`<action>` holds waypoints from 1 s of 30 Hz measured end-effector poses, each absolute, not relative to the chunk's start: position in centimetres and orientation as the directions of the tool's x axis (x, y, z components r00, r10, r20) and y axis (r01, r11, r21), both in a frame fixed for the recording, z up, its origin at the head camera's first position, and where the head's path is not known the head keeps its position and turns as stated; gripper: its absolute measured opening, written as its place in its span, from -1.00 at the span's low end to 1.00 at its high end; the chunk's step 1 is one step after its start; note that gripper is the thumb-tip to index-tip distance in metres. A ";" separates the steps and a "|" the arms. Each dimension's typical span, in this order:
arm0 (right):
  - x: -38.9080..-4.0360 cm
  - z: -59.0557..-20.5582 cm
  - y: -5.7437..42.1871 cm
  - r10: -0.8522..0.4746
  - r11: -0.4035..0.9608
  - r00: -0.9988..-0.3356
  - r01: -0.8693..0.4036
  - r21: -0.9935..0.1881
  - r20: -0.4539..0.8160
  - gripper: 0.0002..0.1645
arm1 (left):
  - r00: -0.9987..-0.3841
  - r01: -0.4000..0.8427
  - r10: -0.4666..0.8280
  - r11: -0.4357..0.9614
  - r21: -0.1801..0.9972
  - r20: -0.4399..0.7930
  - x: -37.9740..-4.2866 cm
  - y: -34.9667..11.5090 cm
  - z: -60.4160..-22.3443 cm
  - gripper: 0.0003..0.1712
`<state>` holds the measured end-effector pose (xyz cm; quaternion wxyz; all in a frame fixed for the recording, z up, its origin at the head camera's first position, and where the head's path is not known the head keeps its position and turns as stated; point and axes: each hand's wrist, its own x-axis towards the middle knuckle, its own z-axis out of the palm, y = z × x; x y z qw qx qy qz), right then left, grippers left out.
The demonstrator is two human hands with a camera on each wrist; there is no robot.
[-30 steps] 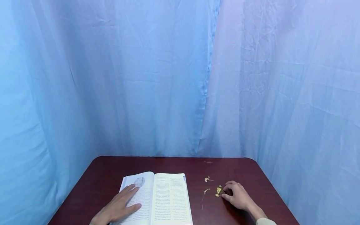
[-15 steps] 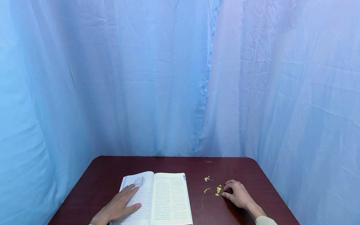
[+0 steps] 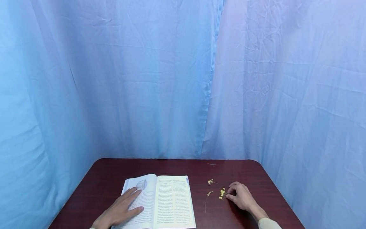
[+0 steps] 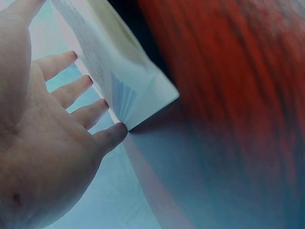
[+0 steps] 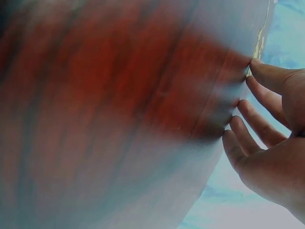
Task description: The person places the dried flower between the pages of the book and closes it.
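One open book [image 3: 172, 203], one yellow flower cluster [image 3: 222, 192] to its right

The left hand [image 3: 121, 206] lies spread on the book's left page. Right of the book, the right hand [image 3: 242, 197] pinches the cluster's stem between thumb and forefinger. Just right of the book lie a long-stemmed sprig [image 3: 209, 194] and a short sprig [image 3: 210, 182]. Under the book is a dark red table [image 3: 123, 167], with blue curtains [image 3: 160, 79] beyond.

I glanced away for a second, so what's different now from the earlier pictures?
The thumb of the right hand seems to have drawn slightly nearer its index finger, beside the yellow flower cluster; whether they pinch its stems is unclear. The left hand stays on the open book; the short sprig and long-stemmed sprig lie as before.
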<state>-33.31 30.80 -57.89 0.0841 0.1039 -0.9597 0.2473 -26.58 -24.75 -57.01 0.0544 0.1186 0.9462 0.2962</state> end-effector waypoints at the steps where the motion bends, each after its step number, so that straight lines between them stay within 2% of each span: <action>1: -33.3 -57.8 30.8 -0.155 0.856 -0.965 -0.239 -0.459 0.212 -0.74 | -0.966 0.192 0.256 0.797 0.573 -0.033 -26.6 -24.7 -57.0 0.00; 14: -33.2 -57.2 30.1 -0.062 0.855 -0.986 -0.134 -0.501 0.157 -0.67 | -0.966 0.191 0.257 0.794 0.578 -0.033 -26.5 -24.7 -56.9 0.00; 30: -33.2 -57.2 30.2 -0.030 0.832 -0.993 -0.086 -0.547 0.111 -0.69 | -0.969 0.175 0.243 0.799 0.575 -0.043 -26.6 -24.5 -56.9 0.01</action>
